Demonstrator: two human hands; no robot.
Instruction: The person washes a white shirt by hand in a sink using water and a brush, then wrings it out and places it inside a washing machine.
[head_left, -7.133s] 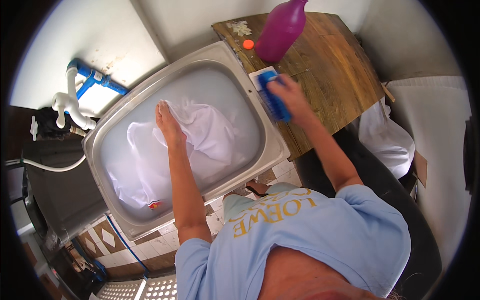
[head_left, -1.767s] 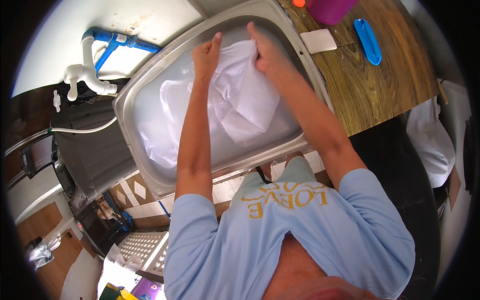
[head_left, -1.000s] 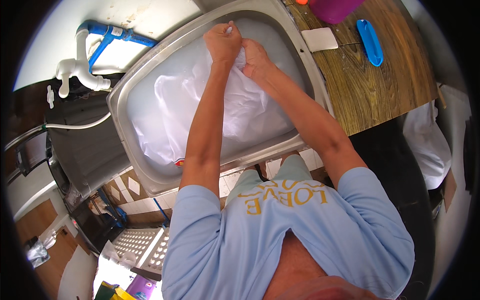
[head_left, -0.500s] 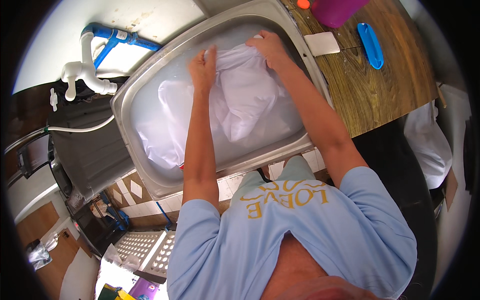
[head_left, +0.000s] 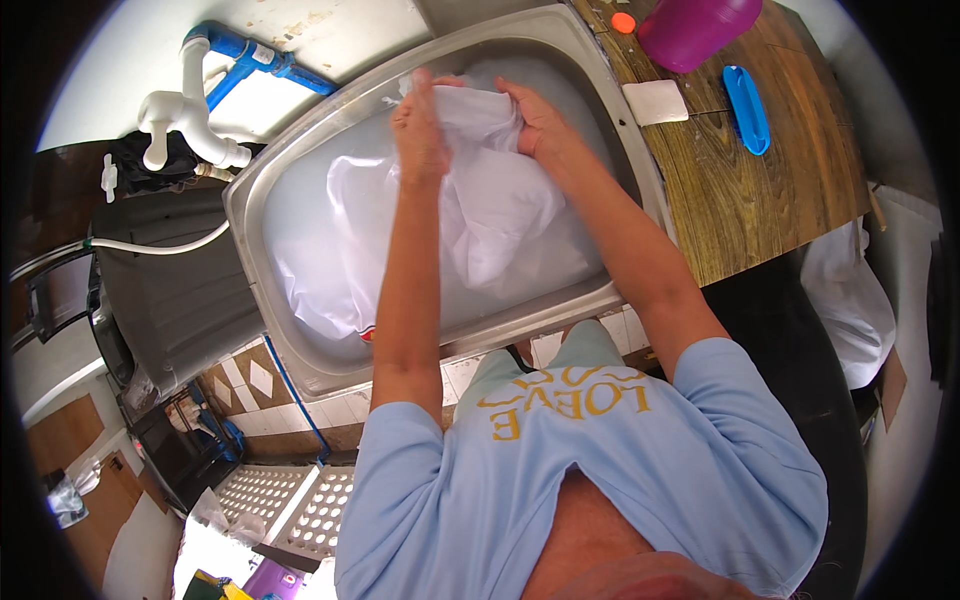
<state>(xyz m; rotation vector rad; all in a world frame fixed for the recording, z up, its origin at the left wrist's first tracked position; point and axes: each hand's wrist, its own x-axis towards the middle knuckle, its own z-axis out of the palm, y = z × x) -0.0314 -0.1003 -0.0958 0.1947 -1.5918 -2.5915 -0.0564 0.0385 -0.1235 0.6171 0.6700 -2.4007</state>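
Observation:
A white cloth, wet and bunched, lies partly sunk in cloudy water inside a metal sink. My left hand grips its far edge on the left, the fingers slightly blurred and partly behind the fabric. On the other side, my right hand has hold of the same edge, thumb and fingers curled at the cloth. A raised fold stretches between both hands, above the water. More white fabric spreads through the sink's left part, with a small red mark near its lower edge.
Left of the sink are a white tap and blue pipe. To the right, a wooden counter holds a whitish square piece, a blue oblong tray, a purple container and an orange cap.
My right hand has come a little nearer to me along the cloth. My left hand has turned and moved slightly right, drawing the fabric's far edge up between the hands.

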